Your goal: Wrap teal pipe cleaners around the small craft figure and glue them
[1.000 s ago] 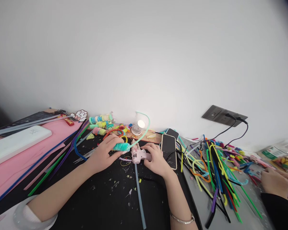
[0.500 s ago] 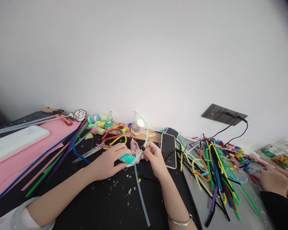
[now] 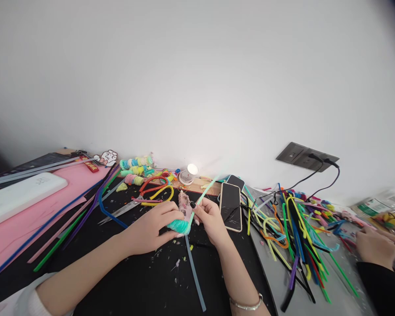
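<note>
My left hand (image 3: 151,224) is closed around a teal coil of wound pipe cleaner (image 3: 178,226), just above the black mat (image 3: 145,276). My right hand (image 3: 209,219) pinches the loose mint-green tail of that pipe cleaner (image 3: 206,191), which slants up and to the right from the coil. A pink glue gun (image 3: 184,202) lies on the mat right behind both hands, partly hidden by them. A long pale glue stick (image 3: 194,272) runs toward me from under the coil.
Scissors (image 3: 120,211) and red and yellow pipe cleaners (image 3: 156,189) lie left of the glue gun. Two phones (image 3: 231,199) rest to the right. A tangle of coloured pipe cleaners (image 3: 299,232) covers the grey board. Another person's hand (image 3: 375,250) works at far right. Pink paper (image 3: 36,206) lies left.
My right hand left the glue gun and took hold of the mint tail. Both hands drew the coil toward me, and the tail swung from an upright arc to a slant rightward.
</note>
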A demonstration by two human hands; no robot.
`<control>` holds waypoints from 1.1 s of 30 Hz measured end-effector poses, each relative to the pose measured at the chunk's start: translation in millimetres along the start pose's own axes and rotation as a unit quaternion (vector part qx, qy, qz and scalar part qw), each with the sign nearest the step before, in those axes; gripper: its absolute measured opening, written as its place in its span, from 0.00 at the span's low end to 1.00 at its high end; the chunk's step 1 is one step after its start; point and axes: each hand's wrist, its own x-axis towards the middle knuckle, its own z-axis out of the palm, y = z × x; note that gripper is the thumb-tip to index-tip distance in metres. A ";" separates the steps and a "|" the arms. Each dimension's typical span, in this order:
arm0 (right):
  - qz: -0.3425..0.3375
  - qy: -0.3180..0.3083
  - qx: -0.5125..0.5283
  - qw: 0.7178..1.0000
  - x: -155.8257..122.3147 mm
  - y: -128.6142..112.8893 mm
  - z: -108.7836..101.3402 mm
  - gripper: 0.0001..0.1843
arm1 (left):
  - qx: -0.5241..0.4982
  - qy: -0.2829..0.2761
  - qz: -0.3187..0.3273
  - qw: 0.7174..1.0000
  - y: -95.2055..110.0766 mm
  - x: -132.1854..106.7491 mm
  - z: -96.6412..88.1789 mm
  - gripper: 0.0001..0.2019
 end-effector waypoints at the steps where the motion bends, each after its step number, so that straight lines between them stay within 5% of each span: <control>1: -0.002 -0.002 -0.001 1.000 -0.1 0.2 0.4 0.26 | 0.001 0.004 0.005 1.000 0.0 0.1 0.1 0.08; 27: 0.005 0.003 0.004 1.000 -2.6 6.3 14.0 0.27 | 0.023 0.101 0.079 0.991 -1.8 -4.4 7.2 0.12; 33: -0.084 0.082 -0.070 0.991 -2.3 7.1 8.4 0.15 | -0.080 0.122 -0.009 0.989 -2.4 -2.5 5.9 0.09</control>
